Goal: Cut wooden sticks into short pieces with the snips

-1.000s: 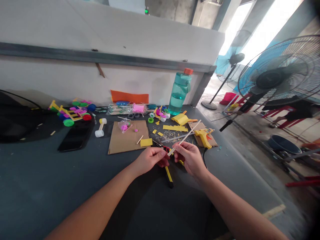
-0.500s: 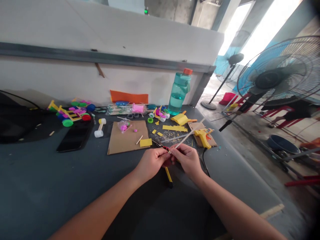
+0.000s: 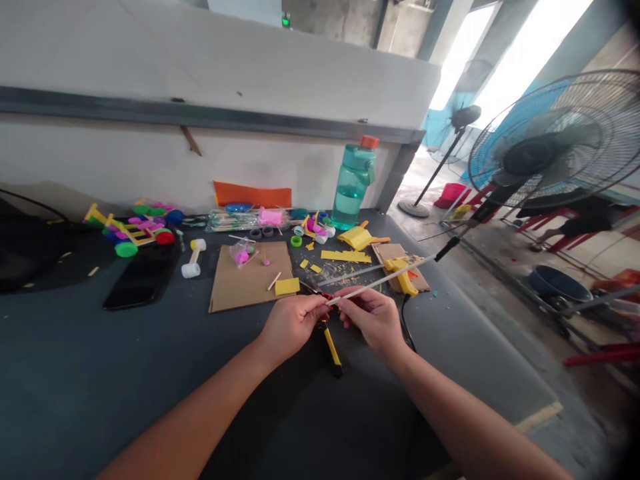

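A long thin pale stick (image 3: 385, 277) slants up to the right from between my hands. My left hand (image 3: 295, 323) pinches its lower end. My right hand (image 3: 371, 317) is closed on the stick just beside, thumb against fingers. Under and between the hands lies a tool with red parts and a yellow and black handle (image 3: 331, 347), partly hidden by the fingers. Just behind are a small yellow piece (image 3: 287, 287) on brown cardboard (image 3: 230, 287) and a yellow strip (image 3: 345, 256) among crumbs.
A yellow glue gun (image 3: 404, 276) with a black cord lies at the right. Farther back stands a teal bottle (image 3: 349, 193). Colourful wheeled toys (image 3: 135, 227), a black phone (image 3: 140, 277) and a white spool piece (image 3: 193, 259) are left. A fan (image 3: 530, 157) stands beyond the table.
The stick has swung lower to the right and now lies at a flatter angle. Both hands have stayed close together around it. The view has shifted slightly.
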Available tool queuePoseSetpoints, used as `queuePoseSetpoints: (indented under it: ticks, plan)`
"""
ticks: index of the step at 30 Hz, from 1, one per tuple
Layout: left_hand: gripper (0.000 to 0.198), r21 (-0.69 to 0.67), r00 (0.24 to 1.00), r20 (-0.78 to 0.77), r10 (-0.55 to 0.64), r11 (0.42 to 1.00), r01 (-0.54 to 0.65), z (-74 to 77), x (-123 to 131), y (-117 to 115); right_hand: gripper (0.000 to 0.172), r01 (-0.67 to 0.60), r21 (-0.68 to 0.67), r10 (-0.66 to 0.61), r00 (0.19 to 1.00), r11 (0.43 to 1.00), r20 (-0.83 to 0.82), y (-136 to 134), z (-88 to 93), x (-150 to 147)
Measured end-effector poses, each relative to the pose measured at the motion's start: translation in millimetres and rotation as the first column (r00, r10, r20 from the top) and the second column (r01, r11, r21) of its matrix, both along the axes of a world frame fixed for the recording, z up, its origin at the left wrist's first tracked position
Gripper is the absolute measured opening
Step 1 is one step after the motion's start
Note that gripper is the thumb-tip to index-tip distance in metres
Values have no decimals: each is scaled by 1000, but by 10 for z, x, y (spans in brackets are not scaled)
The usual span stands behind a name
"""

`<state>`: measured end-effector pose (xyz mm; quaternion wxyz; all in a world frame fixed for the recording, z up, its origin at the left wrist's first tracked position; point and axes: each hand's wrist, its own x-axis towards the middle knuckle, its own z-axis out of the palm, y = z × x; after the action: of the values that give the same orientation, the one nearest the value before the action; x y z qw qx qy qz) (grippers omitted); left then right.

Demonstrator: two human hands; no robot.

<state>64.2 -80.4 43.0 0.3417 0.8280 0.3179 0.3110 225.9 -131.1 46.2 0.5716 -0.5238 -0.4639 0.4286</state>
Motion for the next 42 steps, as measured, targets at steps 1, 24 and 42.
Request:
queuePoseSetpoints:
  ticks: [1, 24, 42]
  plan:
    - [28, 26, 1000, -13, -4, 1000, 4, -7, 1, -2, 15, 9, 1, -9, 1000, 1000, 27, -3, -2, 1]
    - [28, 179, 977, -213, 25, 984, 14, 57, 30, -56, 15, -50, 58, 17, 886, 997, 464, 29, -83, 20]
    - [27, 411, 803, -171, 571, 782, -468, -4, -575, 595, 76, 197, -287, 242, 223, 937, 944, -66, -90, -50]
